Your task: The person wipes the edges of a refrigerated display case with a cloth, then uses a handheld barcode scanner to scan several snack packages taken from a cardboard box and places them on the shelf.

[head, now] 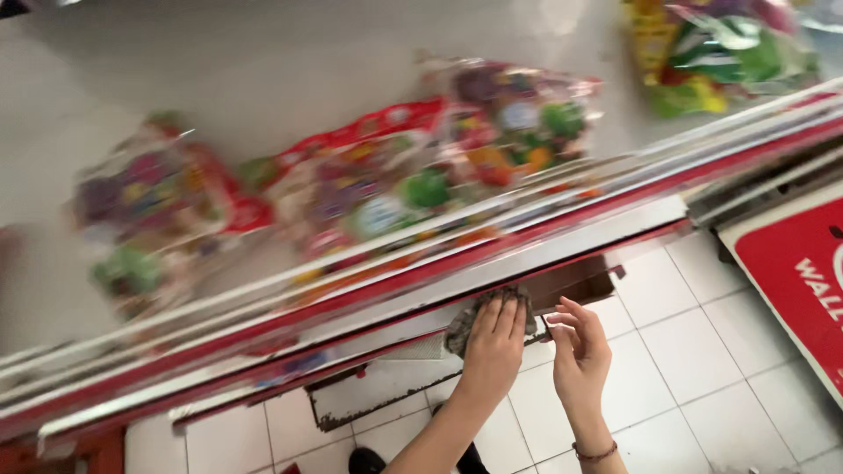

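I see left hand (494,344) flat, fingers together, pressing dark grey cloth (479,318) against underside edge of shelf rail (369,298). Cloth bunched under fingertips, part showing past them; its long axis seems to run along rail, though blur makes this unsure. Right hand (580,351) just beside left, not touching it, released, fingers loosely curled, holding nothing. I note thin bracelet (595,454) on right wrist. Beyond hands, above rail: blurred colourful snack bags (378,175) lying on shelf. White tiled floor (685,351) below hands. Red sign (795,272) well off to right of right hand.
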